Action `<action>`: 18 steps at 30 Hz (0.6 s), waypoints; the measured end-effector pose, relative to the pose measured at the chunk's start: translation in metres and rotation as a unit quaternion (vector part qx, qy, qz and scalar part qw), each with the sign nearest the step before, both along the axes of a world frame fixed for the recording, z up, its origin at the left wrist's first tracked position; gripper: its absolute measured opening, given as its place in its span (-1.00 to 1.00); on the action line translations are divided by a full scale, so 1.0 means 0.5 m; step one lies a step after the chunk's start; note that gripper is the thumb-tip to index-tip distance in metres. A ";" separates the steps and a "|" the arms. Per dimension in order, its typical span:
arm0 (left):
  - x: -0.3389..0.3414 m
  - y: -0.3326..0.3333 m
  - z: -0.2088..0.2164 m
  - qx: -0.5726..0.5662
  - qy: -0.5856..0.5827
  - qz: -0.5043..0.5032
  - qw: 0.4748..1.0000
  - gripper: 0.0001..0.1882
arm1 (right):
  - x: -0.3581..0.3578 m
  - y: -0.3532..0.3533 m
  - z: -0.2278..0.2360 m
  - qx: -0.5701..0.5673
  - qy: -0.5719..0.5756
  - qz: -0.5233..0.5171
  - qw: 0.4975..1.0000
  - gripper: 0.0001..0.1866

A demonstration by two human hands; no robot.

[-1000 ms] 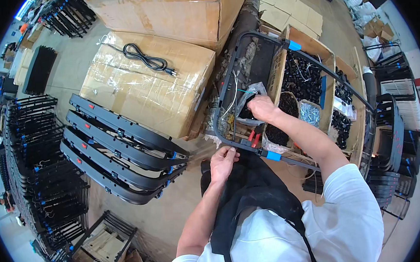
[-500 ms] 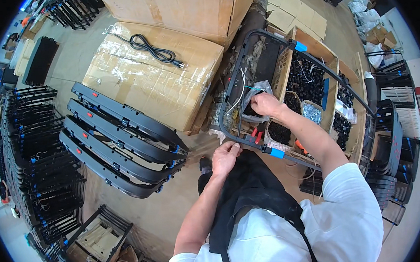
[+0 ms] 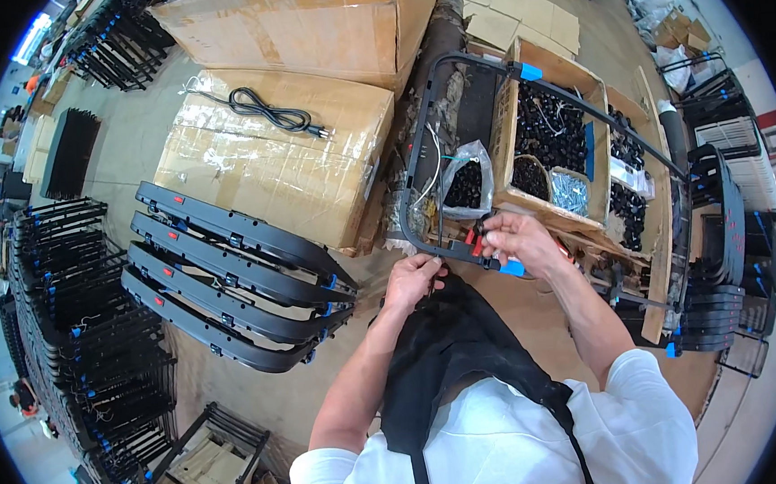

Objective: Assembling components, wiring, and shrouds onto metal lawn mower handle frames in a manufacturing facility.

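A black tubular frame (image 3: 412,164) with blue sleeves lies across the work area in front of me. My left hand (image 3: 412,283) is closed in a pinch by the frame's near left corner; what sits in its fingers is too small to name. Over the near bar, my right hand (image 3: 528,243) pinches a small black part (image 3: 486,224) at its fingertips. Close to those fingers are red tool handles (image 3: 471,236). Just beyond, a clear plastic bag (image 3: 472,160) holds many small black parts. A thin white cable (image 3: 432,162) hangs along the frame's left side.
Wooden bins hold black parts (image 3: 546,118) and silver screws (image 3: 570,191) at right. Several curved black panels (image 3: 237,275) stand at left beside a wrapped cardboard box (image 3: 283,159), which carries a coiled power cord (image 3: 271,111). Stacked black frames (image 3: 69,309) fill the far left.
My right hand has come out of the plastic bag and back toward me, over the frame's near bar, with a small black part. My left hand stays by the corner.
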State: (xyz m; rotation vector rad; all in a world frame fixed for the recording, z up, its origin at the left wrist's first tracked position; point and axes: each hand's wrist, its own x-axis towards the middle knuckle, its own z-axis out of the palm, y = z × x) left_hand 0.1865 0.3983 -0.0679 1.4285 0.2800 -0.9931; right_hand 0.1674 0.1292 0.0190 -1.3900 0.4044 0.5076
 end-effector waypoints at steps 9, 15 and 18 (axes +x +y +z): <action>0.035 0.008 -0.001 0.005 0.038 -0.046 0.998 -0.79 | -0.205 0.147 -0.176 0.180 0.185 -0.202 0.945 -0.69; 0.038 0.005 0.005 0.007 0.051 -0.036 0.998 -0.79 | -0.117 0.233 -0.241 0.262 0.127 -0.262 0.920 -0.90; 0.046 0.009 0.004 0.023 0.053 -0.068 0.996 -0.76 | -0.111 0.249 -0.241 0.278 0.099 -0.265 0.918 -0.91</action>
